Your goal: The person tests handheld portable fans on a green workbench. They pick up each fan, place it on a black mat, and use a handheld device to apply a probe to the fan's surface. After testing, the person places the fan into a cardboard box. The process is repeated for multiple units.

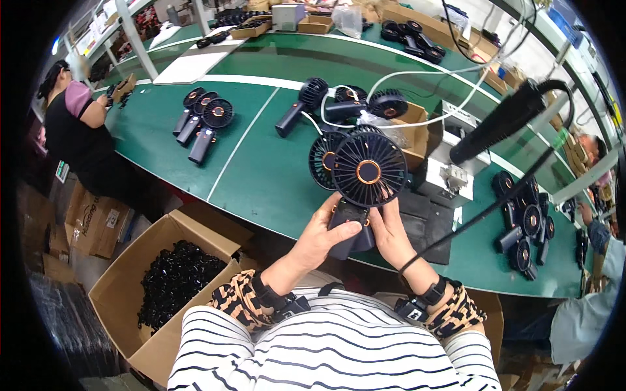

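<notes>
In the middle of the frame a black handheld fan is held up over the near edge of the green bench, and both hands are on it. The left hand is clasped around the handle with its thumb across the front; the right hand presses the handle's other side, just under the round head.

This piece looks well along to me: caged head, orange ring and handle are all joined, though I can't judge whether it is finished. Three fans lie grouped left of centre and a heap of fans sits at the right; they look assembled too, but nothing shows which are done and which are waiting. The open carton at lower left holds plenty of small black parts, too jumbled to make out singly.

Another fan sits half covered behind the held one, and I can't tell what supports it. The left fingertips are hidden behind the handle. A white cable loops among the fans at upper centre, its ends unclear. A co-worker at the right edge is cut off.
</notes>
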`<state>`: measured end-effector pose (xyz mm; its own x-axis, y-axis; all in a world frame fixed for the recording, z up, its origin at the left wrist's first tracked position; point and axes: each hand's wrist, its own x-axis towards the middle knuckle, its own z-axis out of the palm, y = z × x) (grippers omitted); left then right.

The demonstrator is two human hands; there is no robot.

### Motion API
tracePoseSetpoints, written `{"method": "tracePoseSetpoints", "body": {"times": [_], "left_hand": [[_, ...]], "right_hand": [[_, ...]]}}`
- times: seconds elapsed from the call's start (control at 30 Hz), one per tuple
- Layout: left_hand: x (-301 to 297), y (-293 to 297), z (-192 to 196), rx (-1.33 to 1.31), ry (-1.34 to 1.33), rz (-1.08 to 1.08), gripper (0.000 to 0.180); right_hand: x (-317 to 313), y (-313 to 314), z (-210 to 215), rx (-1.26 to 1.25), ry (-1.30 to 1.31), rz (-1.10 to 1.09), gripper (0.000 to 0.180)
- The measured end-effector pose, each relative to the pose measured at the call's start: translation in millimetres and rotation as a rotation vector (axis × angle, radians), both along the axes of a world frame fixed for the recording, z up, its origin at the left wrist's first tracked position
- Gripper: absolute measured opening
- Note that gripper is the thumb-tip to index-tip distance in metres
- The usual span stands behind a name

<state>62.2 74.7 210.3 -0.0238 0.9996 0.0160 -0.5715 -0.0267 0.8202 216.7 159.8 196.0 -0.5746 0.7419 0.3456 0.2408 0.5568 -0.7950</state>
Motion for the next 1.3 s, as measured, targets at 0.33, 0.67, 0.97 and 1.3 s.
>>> {"method": "tracePoseSetpoints", "body": {"times": [0.33,0.67,0.97,1.3], "left_hand": [[-155.0,-21.6,47.5,-0.034,0.492,0.459,0.063],[-482.9,-1.9,16.8,-0.393,1.778,1.063,0.052],[-564.0,33.9,-20.2,-0.622,1.791,0.969,0.056],[-588.6,68.0,-31.4,-0.420,1.974,0.996,0.055]], "right_hand": [[13.2,11.3,6.3,-0.067,0.004,-0.033,0.053],[4.8,8.6,14.9,-0.044,-0.093,-0.078,0.042],[-10.7,1.7,29.9,-0.053,-0.216,-0.160,0.029],[-16.4,4.2,29.9,-0.055,-0.320,-0.233,0.025]]}}
